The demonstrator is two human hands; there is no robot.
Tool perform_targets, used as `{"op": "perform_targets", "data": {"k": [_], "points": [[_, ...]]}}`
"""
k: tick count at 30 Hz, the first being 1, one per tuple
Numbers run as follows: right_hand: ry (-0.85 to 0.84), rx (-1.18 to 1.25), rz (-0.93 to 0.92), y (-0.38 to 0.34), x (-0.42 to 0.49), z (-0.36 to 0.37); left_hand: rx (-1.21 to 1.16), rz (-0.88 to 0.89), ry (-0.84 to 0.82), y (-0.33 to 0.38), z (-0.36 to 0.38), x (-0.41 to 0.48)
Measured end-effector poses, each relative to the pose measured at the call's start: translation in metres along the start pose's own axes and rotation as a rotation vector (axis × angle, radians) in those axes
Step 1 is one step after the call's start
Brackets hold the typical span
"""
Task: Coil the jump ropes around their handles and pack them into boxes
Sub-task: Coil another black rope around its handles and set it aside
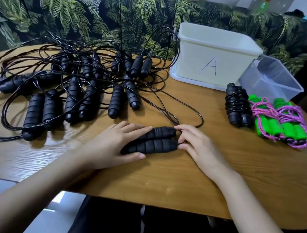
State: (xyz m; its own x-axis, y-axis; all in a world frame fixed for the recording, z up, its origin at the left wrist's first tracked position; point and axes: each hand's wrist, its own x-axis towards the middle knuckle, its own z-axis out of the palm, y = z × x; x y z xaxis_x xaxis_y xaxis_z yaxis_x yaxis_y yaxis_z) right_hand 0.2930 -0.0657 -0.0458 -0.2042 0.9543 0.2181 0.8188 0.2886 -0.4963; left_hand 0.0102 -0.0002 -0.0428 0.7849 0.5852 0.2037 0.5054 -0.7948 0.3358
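Black handle pair (155, 141) lower centre on desk (219, 176) | left hand (116, 142) fingers grasping handle pair | right hand (196, 144) fingers pinching rope (203, 119) at handle tips | box A (213, 55) upper right

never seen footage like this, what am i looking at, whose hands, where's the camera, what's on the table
No machine: a person's two bare hands, filmed by one camera worn on their head. The left hand holds a pair of black ribbed foam handles on the wooden table; the right hand pinches their thin black cord. Left lies a tangle of uncoiled black jump ropes. Right sit one coiled black rope bundle, two green-handled ropes wrapped in pink cord, a white box marked A and a clear plastic box.
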Motion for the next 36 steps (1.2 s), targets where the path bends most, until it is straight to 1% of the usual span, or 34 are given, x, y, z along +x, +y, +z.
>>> {"op": "perform_targets", "data": {"k": [5, 7, 9, 11, 12, 14, 17, 20, 23, 26, 29, 31, 33, 34, 36], "points": [[-0.024, 0.047, 0.029, 0.003, 0.002, -0.002, 0.005, -0.001, 0.026, 0.000, 0.004, -0.001], [-0.081, -0.038, 0.031, 0.002, 0.003, -0.009, -0.005, -0.003, 0.031, 0.000, 0.006, -0.002], [-0.138, -0.189, 0.028, 0.001, 0.007, -0.016, -0.025, -0.007, 0.019, 0.000, 0.006, -0.002], [-0.146, -0.343, -0.036, 0.003, 0.011, -0.022, -0.025, -0.001, 0.015, 0.000, 0.006, -0.001], [-0.132, -0.403, -0.069, 0.007, 0.012, -0.025, -0.024, -0.003, 0.018, -0.001, 0.006, 0.000], [-0.080, -0.482, -0.072, 0.016, 0.007, -0.031, -0.014, -0.003, 0.028, -0.001, 0.007, 0.000], [0.015, -0.550, -0.043, 0.034, -0.006, -0.035, 0.018, -0.001, 0.039, 0.000, 0.010, 0.002], [0.122, -0.592, -0.073, 0.040, -0.015, -0.033, 0.031, 0.003, 0.037, 0.001, 0.010, 0.004], [0.179, -0.605, -0.056, 0.033, -0.020, -0.032, 0.064, 0.000, 0.053, 0.004, 0.010, 0.002], [0.156, -0.577, -0.035, 0.031, -0.025, -0.033, 0.086, 0.029, 0.061, 0.002, 0.005, -0.003], [0.130, -0.561, -0.017, 0.032, -0.026, -0.033, 0.026, 0.034, -0.042, -0.003, -0.004, -0.007], [0.111, -0.535, -0.013, 0.033, -0.027, -0.032, 0.100, 0.072, -0.069, -0.006, -0.003, -0.006], [0.105, -0.514, -0.003, 0.032, -0.027, -0.033, 0.179, 0.071, -0.061, -0.004, 0.000, -0.003], [0.086, -0.491, 0.033, 0.029, -0.028, -0.035, 0.203, 0.047, -0.044, -0.001, 0.002, -0.002], [0.056, -0.438, 0.112, 0.023, -0.031, -0.039, 0.223, -0.007, 0.032, 0.007, 0.009, 0.002]]}}
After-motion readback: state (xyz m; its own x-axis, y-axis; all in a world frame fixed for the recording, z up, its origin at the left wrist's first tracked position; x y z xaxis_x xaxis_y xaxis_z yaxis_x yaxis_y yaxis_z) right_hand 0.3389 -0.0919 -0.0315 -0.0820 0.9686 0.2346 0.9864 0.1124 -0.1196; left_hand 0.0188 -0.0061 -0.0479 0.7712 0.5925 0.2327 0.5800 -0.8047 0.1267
